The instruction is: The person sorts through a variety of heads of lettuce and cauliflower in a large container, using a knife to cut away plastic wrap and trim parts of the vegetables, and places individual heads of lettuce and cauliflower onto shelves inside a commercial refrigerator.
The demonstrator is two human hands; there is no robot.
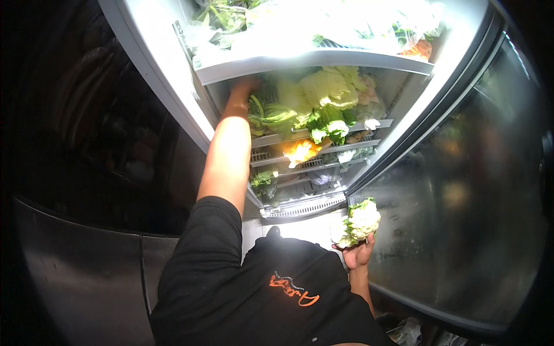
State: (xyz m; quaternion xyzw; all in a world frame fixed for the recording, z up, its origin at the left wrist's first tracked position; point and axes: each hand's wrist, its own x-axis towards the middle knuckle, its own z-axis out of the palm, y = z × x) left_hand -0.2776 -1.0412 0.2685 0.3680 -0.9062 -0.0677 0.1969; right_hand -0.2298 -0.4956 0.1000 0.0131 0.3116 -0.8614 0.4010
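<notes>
My right hand (pixel 358 255) holds a head of cauliflower (pixel 363 218) with green leaves, low beside the open glass door. My left arm reaches deep into an upright refrigerator, and my left hand (pixel 247 83) is dim in the shadow beneath an upper shelf (pixel 311 60); its fingers are not clear. Just right of that hand lie green leafy stalks (pixel 272 116). Beside them are pale cabbage-like leaves (pixel 331 88) and darker green leaves (pixel 331 125) hanging over the shelf edge.
The glass door (pixel 450 203) stands open on the right. Lower shelves carry an orange-yellow bag (pixel 302 151) and bagged greens (pixel 263 179). Bagged vegetables (pixel 225 19) fill the glaring upper shelf. A dark metal cabinet (pixel 82 268) is at the left; clear plastic bags (pixel 407 332) lie below the door.
</notes>
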